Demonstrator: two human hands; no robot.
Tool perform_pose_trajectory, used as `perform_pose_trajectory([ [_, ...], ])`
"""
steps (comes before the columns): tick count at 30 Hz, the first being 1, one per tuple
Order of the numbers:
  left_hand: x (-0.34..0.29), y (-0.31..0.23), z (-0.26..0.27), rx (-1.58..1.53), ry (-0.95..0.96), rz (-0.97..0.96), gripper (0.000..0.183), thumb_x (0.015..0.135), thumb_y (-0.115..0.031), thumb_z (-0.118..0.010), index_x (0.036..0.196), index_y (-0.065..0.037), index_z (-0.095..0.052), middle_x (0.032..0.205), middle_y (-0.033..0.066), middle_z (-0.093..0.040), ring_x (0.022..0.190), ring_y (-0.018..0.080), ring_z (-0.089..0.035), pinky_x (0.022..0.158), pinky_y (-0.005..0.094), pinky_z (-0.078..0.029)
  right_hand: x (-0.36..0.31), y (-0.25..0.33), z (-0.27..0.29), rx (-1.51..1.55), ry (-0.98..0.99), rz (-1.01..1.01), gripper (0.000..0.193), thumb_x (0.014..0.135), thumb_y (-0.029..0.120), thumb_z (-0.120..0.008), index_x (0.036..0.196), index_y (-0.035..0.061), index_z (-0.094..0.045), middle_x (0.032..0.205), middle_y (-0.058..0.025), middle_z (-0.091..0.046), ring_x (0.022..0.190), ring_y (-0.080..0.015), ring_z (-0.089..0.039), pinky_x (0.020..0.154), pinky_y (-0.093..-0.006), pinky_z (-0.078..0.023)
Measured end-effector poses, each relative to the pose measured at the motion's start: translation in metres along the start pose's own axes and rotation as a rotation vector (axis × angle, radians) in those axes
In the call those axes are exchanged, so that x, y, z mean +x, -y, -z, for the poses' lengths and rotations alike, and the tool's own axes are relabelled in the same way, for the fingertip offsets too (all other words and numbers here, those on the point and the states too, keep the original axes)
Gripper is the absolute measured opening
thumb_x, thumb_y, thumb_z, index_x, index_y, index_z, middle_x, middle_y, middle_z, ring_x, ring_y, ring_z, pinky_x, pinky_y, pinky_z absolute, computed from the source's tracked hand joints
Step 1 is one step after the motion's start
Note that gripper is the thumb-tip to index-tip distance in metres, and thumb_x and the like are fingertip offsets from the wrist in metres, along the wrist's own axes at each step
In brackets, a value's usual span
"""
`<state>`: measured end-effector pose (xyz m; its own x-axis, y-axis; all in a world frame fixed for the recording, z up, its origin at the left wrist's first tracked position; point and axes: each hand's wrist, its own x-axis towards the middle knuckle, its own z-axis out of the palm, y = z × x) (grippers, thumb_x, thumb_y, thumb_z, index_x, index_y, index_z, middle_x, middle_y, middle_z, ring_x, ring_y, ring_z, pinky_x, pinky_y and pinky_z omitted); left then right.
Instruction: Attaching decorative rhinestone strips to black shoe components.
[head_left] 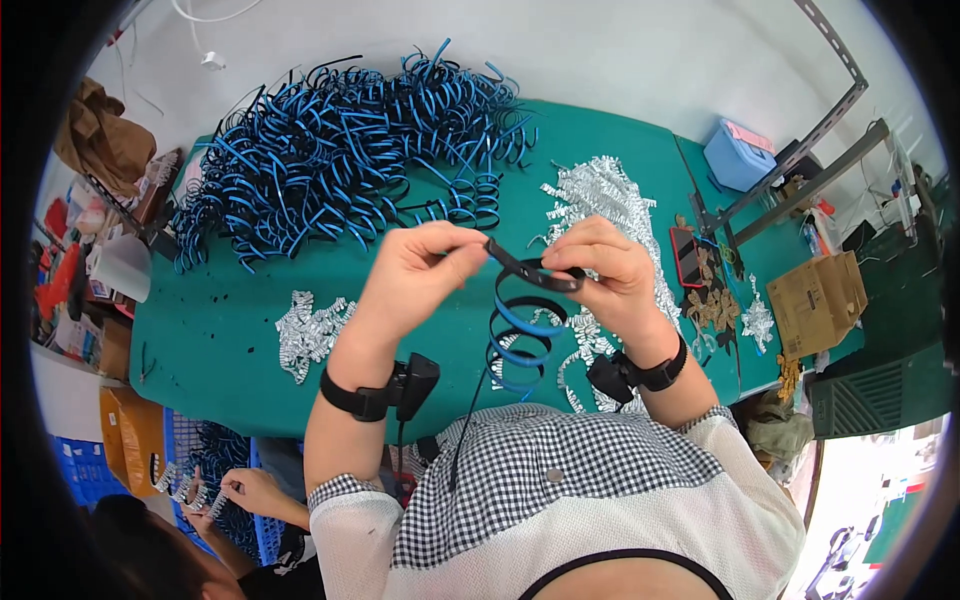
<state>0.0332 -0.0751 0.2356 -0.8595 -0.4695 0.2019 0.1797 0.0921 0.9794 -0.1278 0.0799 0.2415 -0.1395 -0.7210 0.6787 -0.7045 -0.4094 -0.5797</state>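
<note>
A spiral-coiled strip (pixel 528 327), black on one face and blue on the other, hangs in loops between my hands above the table. My left hand (pixel 415 272) pinches its upper end between thumb and fingertips. A short way along, my right hand (pixel 612 277) grips the same strip, with a dark section bridging the two hands. Small light spots show along that section. Below my hands the loops hang down toward my checked top. Curled silvery-white strips (pixel 600 195) lie in a heap behind and under my right hand. A smaller silvery heap (pixel 308 335) is beside my left wrist.
A large tangle of blue-black coils (pixel 350 140) covers the back left of the green table (pixel 210 345). At right are a red-edged phone (pixel 686 257), brown scraps (pixel 714 308), a cardboard box (pixel 822 302) and a blue bin (pixel 738 155). Lower left, another person's hands (pixel 255 495) handle a coil.
</note>
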Motion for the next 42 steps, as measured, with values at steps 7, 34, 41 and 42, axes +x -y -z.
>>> perform_pose_trajectory([
  [7, -0.028, -0.053, 0.009, 0.572, -0.132, -0.357, 0.009, 0.073, 0.000, -0.063, 0.082, 0.000, -0.065, 0.069, 0.0040, -0.059, 0.061, 0.0121, -0.051, 0.055, 0.0242, -0.039, -0.005, -0.036, -0.001, -0.300, -0.214, -0.310, 0.015, 0.066, 0.010, -0.075, 0.076, 0.0035, -0.065, 0.074, -0.0060, -0.062, 0.066, -0.0173, -0.057, 0.058, -0.0266, -0.046],
  [34, -0.090, 0.023, 0.122, 0.191, -0.830, -0.233, 0.009, 0.084, -0.003, -0.055, 0.085, 0.003, -0.061, 0.068, 0.0028, -0.054, 0.061, 0.0092, -0.048, 0.055, 0.0215, -0.039, -0.019, -0.035, 0.053, -0.565, -0.329, -0.100, 0.014, 0.066, 0.005, -0.074, 0.076, 0.0020, -0.065, 0.076, -0.0062, -0.063, 0.067, -0.0180, -0.058, 0.058, -0.0259, -0.045],
  [41, -0.150, -0.020, 0.075, 0.259, 0.004, -0.346, 0.012, 0.068, -0.010, -0.064, 0.065, 0.001, -0.062, 0.059, 0.0052, -0.055, 0.058, 0.0161, -0.051, 0.052, 0.0259, -0.038, -0.029, -0.040, 0.065, -0.413, -0.724, -0.274, 0.011, 0.071, 0.005, -0.072, 0.078, -0.0001, -0.065, 0.072, -0.0035, -0.060, 0.063, -0.0090, -0.054, 0.059, -0.0220, -0.041],
  [42, -0.151, -0.013, 0.072, 0.310, 0.060, -0.167, 0.009, 0.068, -0.008, -0.064, 0.066, 0.001, -0.063, 0.061, 0.0051, -0.056, 0.058, 0.0161, -0.052, 0.052, 0.0261, -0.038, -0.029, -0.039, 0.065, -0.414, -0.727, -0.273, 0.011, 0.071, 0.005, -0.072, 0.078, -0.0001, -0.065, 0.072, -0.0035, -0.060, 0.063, -0.0090, -0.054, 0.059, -0.0220, -0.041],
])
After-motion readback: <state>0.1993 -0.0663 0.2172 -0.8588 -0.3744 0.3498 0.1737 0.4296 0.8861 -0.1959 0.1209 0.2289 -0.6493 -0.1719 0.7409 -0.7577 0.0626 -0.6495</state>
